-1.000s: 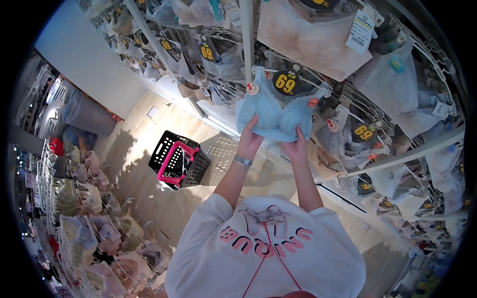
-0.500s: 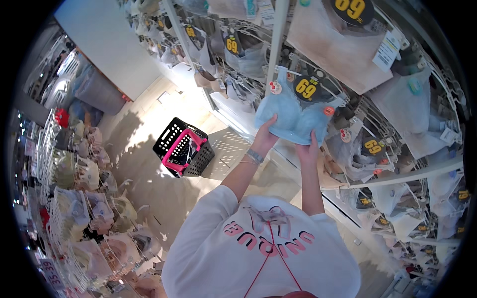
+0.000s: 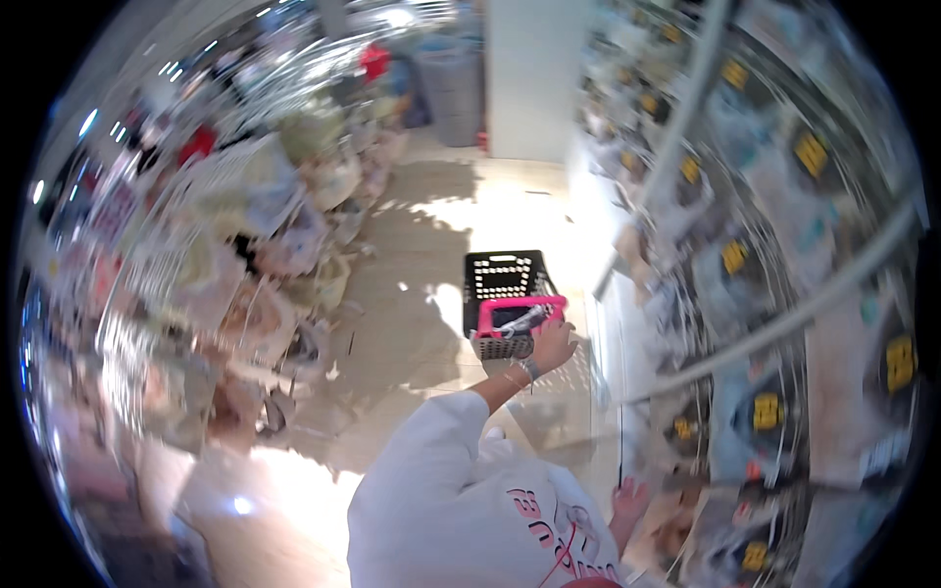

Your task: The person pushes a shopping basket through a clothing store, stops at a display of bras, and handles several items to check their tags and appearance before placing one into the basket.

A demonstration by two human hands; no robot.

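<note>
Has the left hand (image 3: 554, 347) at the right end of the pink handle (image 3: 518, 303), with the black basket (image 3: 501, 348) on the floor (image 3: 412, 314) just beyond and left of the fingers; cannot tell if gripping; holds the right hand (image 3: 630, 498) near hanging garments (image 3: 740, 453), with loosely spread fingers.

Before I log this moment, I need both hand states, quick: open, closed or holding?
Left hand: at the pink basket handle; grip cannot be told.
Right hand: open, nothing visible in it.
</note>
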